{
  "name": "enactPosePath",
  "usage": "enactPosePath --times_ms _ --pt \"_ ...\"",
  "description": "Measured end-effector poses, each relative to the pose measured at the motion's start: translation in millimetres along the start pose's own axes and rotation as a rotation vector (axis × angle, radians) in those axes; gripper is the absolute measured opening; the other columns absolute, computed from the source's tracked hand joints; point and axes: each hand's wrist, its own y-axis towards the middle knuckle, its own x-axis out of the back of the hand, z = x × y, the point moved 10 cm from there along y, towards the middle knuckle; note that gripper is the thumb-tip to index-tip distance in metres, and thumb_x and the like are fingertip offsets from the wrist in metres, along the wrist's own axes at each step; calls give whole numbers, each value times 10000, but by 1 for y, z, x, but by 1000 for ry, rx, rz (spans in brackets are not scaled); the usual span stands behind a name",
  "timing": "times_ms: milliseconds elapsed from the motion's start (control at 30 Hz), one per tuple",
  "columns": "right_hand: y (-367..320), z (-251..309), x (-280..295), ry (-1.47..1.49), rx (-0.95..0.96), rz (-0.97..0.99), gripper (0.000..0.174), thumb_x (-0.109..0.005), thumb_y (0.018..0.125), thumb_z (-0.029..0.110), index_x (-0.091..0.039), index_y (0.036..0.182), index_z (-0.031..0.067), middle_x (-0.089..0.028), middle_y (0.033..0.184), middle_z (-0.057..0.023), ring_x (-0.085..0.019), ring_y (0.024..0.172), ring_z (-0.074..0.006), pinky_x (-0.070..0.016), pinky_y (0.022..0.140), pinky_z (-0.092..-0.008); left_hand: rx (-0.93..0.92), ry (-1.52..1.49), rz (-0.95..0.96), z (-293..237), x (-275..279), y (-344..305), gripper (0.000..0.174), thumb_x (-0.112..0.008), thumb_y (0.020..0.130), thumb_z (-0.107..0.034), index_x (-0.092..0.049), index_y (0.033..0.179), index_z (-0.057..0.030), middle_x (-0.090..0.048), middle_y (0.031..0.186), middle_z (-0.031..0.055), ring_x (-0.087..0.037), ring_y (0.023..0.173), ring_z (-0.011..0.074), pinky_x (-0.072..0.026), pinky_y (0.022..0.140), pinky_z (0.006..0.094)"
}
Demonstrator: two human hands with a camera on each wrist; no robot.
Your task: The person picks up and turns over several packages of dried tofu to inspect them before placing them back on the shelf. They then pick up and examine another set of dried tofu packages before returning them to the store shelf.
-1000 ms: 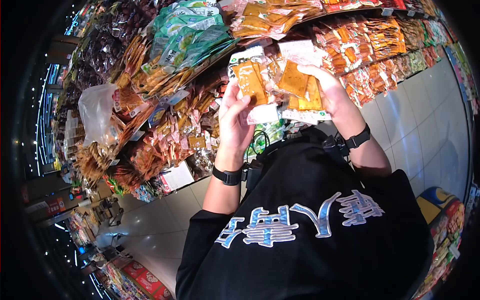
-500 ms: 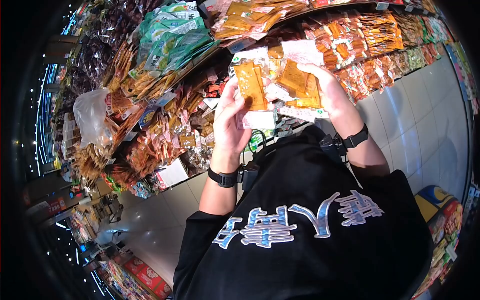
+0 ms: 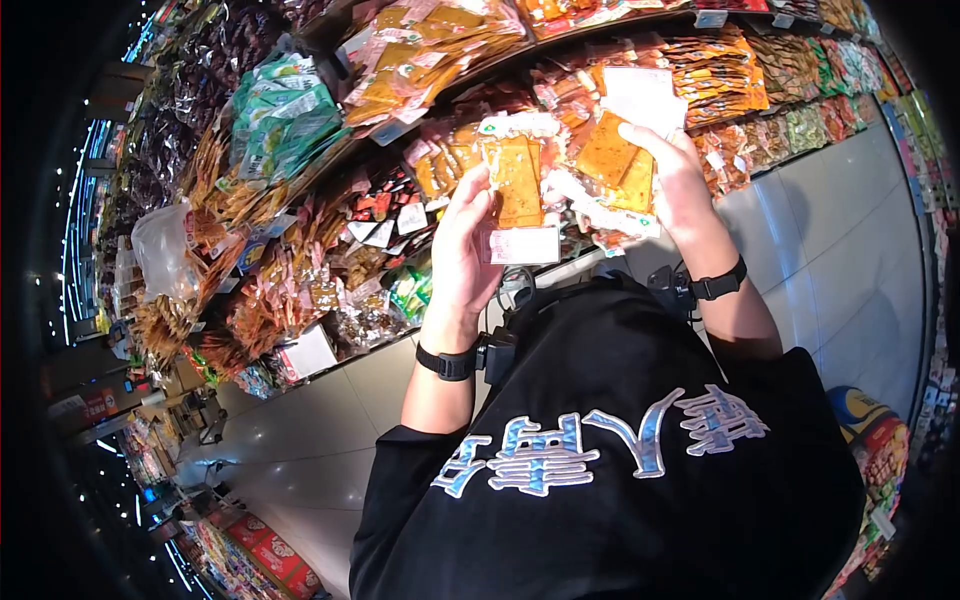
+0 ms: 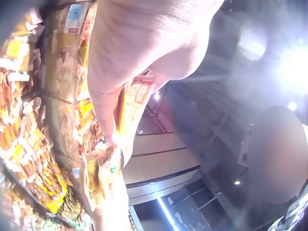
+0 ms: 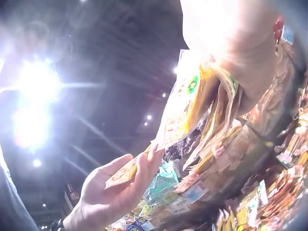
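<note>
Left hand (image 3: 462, 250) pinching single snack packet (image 3: 516, 182); right hand (image 3: 682, 178) gripping packet stack (image 3: 618, 165), fanning loose. Seems to be needing firmer thumb clamp, edges squared.

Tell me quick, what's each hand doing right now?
Left hand: grips an orange snack packet.
Right hand: holds a bunch of similar packets.

Ahead of your left hand (image 3: 462, 250) and right hand (image 3: 680, 185), the snack shelves (image 3: 300, 200) fill the upper half of the head view, with goods heaped edge to edge. The orange packet (image 3: 515, 180) and the stack of packets (image 3: 620, 165) you hold nearly meet at upper middle. Free room lies over the tiled floor (image 3: 310, 430) at lower left and far right. Your black shirt (image 3: 620, 480) blocks the bottom centre.
</note>
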Motion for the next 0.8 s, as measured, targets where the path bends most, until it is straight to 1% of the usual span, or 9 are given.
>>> enactPosePath --times_ms 100,267,400,500,567,633,667,700,800 --pt "-4 24 28 -21 -4 -57 322 -650 854 34 -596 1166 -29 -649 1132 -108 -634 1030 -187 -503 912 -322 50 58 -17 33 -13 5 500 -484 946 -175 -376 1392 21 -529 1333 186 -552 1209 316 -473 1013 462" --pt "-5 51 61 -32 52 -35 312 -644 848 -2 -592 1154 -34 -657 1111 -113 -647 996 -188 -513 893 -314 -38 87 -61 57 -42 9 573 -538 886 -68 -338 1416 17 -490 1367 196 -595 1147 358 -499 978 480" --pt "-11 69 69 -42 115 -15 321 -629 851 -16 -582 1168 -39 -655 1118 -113 -645 997 -183 -508 890 -305 -5 121 61 70 -65 9 603 -531 858 -24 -324 1423 8 -482 1367 223 -573 1166 400 -487 991 487" --pt "-12 77 75 -31 144 7 323 -623 853 -20 -576 1172 -40 -653 1123 -108 -639 1007 -180 -496 904 -306 -3 133 92 71 -80 9 618 -494 807 38 -338 1403 -3 -554 1298 161 -580 1168 221 -459 1003 337" --pt "-15 88 76 -26 168 0 323 -621 853 -21 -573 1172 -42 -652 1124 -105 -634 1014 -178 -487 916 -307 -28 237 99 66 -84 11 527 -424 770 143 -356 1266 -24 -571 1230 175 -625 1076 221 -514 889 321" --pt "-14 94 82 -36 181 10 317 -614 854 -24 -574 1168 -46 -651 1124 -103 -627 1018 -179 -476 924 -308 -74 428 130 66 -69 15 432 -385 787 152 -376 1172 -44 -550 1231 201 -638 1055 336 -547 904 414" --pt "-12 95 87 -33 195 10 316 -613 853 -25 -574 1166 -49 -651 1124 -103 -627 1017 -179 -475 924 -307 -83 548 49 63 -58 17 384 -346 787 179 -349 1085 -65 -568 1142 160 -652 986 264 -568 827 356" --pt "-10 97 89 -31 206 17 315 -611 853 -27 -574 1165 -51 -650 1123 -104 -627 1015 -180 -474 924 -307 -111 675 -18 57 -49 17 385 -379 812 177 -402 1125 -46 -566 1123 112 -631 896 149 -559 744 275" --pt "-4 98 101 -46 216 13 310 -600 854 -38 -574 1162 -57 -649 1126 -114 -624 1031 -193 -473 930 -320 -5 925 -120 45 -32 9 340 -530 874 89 -571 1187 -37 -604 917 -30 -528 697 20 -502 660 183"
